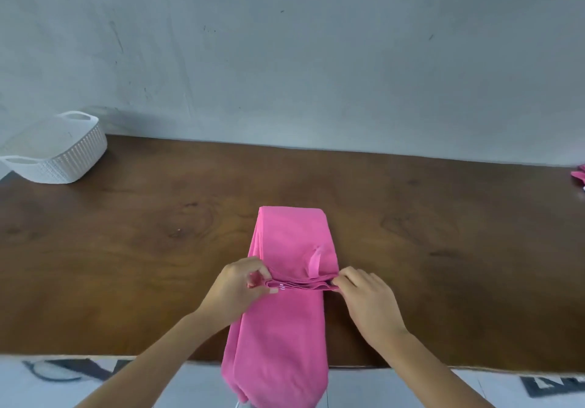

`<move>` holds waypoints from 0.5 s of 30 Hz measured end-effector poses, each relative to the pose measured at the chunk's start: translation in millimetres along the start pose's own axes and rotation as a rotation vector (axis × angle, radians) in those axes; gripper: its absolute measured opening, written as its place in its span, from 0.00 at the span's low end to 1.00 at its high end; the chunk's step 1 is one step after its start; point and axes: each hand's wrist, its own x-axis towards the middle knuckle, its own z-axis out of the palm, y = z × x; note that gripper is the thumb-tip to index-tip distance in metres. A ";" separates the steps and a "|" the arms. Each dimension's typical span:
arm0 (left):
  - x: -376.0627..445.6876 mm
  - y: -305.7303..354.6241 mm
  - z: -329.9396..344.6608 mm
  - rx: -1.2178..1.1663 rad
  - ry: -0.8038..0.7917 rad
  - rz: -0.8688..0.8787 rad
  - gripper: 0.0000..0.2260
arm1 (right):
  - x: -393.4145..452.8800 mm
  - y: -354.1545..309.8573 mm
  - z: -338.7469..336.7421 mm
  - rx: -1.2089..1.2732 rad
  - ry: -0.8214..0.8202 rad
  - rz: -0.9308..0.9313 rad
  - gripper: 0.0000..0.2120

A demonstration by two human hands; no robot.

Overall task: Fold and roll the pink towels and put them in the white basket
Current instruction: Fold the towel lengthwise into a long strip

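Pink terry towel (pixel 285 312), folded into a long narrow strip, lies lengthwise on the dark brown wooden table (pixel 126 249), far end toward the wall, near end hanging over the table's front edge. Across its middle, several layer edges are gathered into a thin stacked ridge. Left hand (pixel 237 284) pinches the left end of that ridge, thumb and fingers curled around the layers. Right hand (pixel 367 297) grips the right end likewise, fingertips tucked at the edge. A small fabric loop (hanging tab, apparently) stands just beyond the ridge. White ribbed plastic basket (pixel 63 154) with handle cut-outs sits at the far left of the table against the grey wall (pixel 285 59), well apart from the towel. More pink cloth (pixel 578 176) shows at the far right edge, mostly cut off.
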 end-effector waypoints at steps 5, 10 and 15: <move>-46.1 15.3 22.1 0.029 0.082 -0.048 0.11 | -40.9 -9.2 4.8 0.073 0.032 -0.007 0.05; -83.5 20.8 42.4 0.088 0.128 -0.052 0.14 | -71.9 -18.9 6.8 0.171 0.014 0.044 0.13; -106.2 26.7 49.0 0.091 0.159 -0.072 0.10 | -85.0 -27.2 -6.2 0.285 0.024 0.057 0.07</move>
